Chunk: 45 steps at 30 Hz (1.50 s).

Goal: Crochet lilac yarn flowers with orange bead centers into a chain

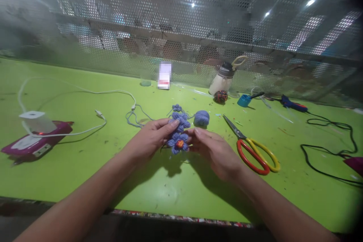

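We have the near edge (159,214) of the green surface (159,193) running below our hands, with a strip of the surface between it and them. At the back, a perforated metal panel (181,38) bounds our reach. To our right, the red-and-yellow scissors (243,137) lie near our right forearm, blades pointing away, so room on that side is tighter; farther right is a black cord (326,147). On our left, wider room runs to the purple power strip (61,132) and its white cable (95,134).

The joined blue-violet yarn flowers (178,128) are between our hands, raised just over the surface, the lowest showing an orange center. Our left hand (154,132) has its fingers (172,124) clamped on them, thumb on top. Our right hand (217,153) is beside the lowest flower, its fingers (195,140) bent at the petals; we cannot tell whether they pinch. The blue-violet yarn ball (202,118) sits just beyond the right hand.
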### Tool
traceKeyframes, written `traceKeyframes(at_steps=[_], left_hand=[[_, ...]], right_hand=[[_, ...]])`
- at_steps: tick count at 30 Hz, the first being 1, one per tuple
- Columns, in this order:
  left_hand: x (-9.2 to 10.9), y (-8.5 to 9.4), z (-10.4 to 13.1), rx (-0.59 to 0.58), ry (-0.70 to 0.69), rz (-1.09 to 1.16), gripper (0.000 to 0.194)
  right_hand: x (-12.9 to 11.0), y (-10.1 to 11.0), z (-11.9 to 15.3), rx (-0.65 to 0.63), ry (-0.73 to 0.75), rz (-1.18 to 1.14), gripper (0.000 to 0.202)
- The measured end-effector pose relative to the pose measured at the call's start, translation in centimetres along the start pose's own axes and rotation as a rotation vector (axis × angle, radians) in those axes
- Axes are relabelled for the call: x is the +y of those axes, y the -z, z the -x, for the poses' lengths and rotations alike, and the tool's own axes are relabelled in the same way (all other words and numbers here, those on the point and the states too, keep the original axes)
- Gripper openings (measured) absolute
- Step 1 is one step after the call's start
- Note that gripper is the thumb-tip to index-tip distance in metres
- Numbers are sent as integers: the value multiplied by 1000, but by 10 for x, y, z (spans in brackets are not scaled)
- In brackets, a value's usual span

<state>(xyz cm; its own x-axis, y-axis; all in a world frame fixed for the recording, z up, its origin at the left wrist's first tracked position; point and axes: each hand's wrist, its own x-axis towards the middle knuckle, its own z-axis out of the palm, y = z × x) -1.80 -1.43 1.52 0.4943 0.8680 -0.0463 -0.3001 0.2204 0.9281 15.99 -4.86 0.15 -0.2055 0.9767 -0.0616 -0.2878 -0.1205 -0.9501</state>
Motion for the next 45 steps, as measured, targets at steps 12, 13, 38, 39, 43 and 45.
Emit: traceKeyframes(at_steps=[12,13,38,39,43,45], left_hand=[[-4,4,-1,-43,-58,-59,24],[-4,4,-1,-47,-51,-48,23],[-2,9,0,14,66,75,20],[-2,8,-1,15,68,67,21],[-2,6,-3,-1,70,44,22],[-3,7,-4,-15,72,37,23]], right_hand=[[3,-13,6,-28,17,92,29],[2,-12,7,-29,19,100,30],[-2,-3,4,-15,-175,-52,21],[-2,-3,4,-15,-168,-50,21],[-2,-2,3,-13,-157,-24,22],[-3,-1,2,-10,-161,-5,22]])
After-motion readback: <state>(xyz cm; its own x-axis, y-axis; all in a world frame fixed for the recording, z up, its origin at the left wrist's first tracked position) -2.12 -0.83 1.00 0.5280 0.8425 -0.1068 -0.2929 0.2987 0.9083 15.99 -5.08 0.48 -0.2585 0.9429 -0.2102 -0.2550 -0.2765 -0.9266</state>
